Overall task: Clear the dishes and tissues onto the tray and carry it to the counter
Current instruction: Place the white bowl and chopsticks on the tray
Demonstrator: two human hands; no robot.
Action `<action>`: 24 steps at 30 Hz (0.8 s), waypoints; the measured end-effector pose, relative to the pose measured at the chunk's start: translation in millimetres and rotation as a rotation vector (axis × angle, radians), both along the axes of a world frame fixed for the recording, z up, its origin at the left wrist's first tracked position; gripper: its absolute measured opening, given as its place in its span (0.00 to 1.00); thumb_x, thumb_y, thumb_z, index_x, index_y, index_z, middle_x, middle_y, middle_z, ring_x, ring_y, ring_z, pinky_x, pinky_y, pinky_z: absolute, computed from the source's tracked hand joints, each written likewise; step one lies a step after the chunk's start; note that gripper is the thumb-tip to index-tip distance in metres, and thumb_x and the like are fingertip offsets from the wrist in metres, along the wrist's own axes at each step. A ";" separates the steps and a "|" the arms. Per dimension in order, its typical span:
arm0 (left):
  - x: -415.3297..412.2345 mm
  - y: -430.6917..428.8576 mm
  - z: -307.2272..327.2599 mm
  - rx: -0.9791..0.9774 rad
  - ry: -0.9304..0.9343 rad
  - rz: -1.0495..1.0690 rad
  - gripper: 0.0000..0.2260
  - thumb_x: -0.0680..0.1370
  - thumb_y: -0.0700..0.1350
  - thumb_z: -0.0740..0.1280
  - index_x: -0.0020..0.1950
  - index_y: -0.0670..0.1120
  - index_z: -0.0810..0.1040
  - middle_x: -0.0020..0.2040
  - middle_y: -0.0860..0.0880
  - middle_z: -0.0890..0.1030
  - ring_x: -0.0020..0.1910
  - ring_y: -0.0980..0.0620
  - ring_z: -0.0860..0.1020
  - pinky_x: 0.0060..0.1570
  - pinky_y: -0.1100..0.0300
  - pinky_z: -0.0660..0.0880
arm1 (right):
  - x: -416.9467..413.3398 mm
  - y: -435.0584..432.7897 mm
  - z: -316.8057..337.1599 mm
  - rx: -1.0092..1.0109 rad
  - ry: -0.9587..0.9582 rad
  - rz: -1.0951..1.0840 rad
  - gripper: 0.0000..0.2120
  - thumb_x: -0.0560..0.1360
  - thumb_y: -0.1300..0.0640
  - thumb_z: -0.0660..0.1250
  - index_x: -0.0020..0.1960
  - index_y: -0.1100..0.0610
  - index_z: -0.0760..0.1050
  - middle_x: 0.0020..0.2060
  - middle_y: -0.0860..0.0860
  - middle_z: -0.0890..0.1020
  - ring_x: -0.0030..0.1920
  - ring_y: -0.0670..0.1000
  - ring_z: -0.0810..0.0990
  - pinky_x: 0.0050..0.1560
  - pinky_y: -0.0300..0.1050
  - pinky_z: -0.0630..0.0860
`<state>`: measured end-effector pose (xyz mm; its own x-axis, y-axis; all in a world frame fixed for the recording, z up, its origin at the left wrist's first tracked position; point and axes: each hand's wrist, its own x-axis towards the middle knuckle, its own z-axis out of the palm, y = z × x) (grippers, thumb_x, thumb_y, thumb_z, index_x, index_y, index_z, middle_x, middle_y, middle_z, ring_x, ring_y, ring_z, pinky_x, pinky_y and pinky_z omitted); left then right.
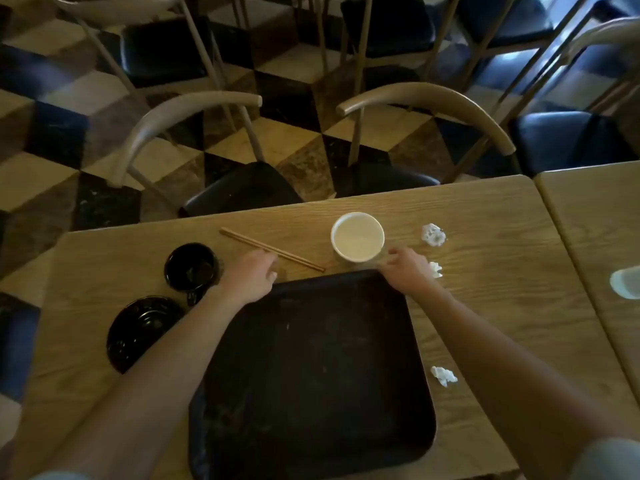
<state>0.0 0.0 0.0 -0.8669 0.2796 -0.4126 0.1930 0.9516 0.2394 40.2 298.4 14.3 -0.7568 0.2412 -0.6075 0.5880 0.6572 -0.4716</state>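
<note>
The dark tray lies empty at lower centre of the bench. The left hand rests at its upper left corner by the chopsticks, its grip loosely curled, holding nothing I can see. The right hand, fingers spread open, sits at the upper right corner, between the white cup and a tissue.

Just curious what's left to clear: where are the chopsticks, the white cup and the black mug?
chopsticks [272,249], head view, middle of the pair
white cup [357,236], head view, inside bottom
black mug [191,268], head view, inside
</note>
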 end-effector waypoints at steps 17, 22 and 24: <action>-79.7 -1.9 -37.0 -0.056 0.141 -0.304 0.14 0.77 0.43 0.70 0.61 0.50 0.77 0.53 0.50 0.77 0.51 0.51 0.77 0.52 0.55 0.77 | -40.4 -19.4 -46.5 -0.252 0.032 -0.578 0.21 0.76 0.63 0.69 0.69 0.56 0.76 0.54 0.54 0.81 0.49 0.51 0.82 0.52 0.53 0.85; -92.5 0.3 -42.9 -0.035 0.143 -0.319 0.09 0.78 0.45 0.69 0.58 0.49 0.79 0.51 0.50 0.78 0.51 0.52 0.77 0.52 0.54 0.78 | -41.0 -15.6 -56.0 -0.312 0.055 -0.672 0.24 0.75 0.67 0.69 0.70 0.58 0.75 0.60 0.57 0.80 0.52 0.54 0.83 0.47 0.51 0.86; -98.3 2.4 -42.8 -0.018 0.131 -0.317 0.08 0.78 0.45 0.69 0.57 0.50 0.79 0.51 0.50 0.78 0.52 0.52 0.78 0.52 0.55 0.78 | -41.1 -14.3 -56.7 -0.330 0.071 -0.705 0.25 0.74 0.67 0.70 0.70 0.58 0.75 0.60 0.57 0.80 0.51 0.54 0.83 0.47 0.51 0.86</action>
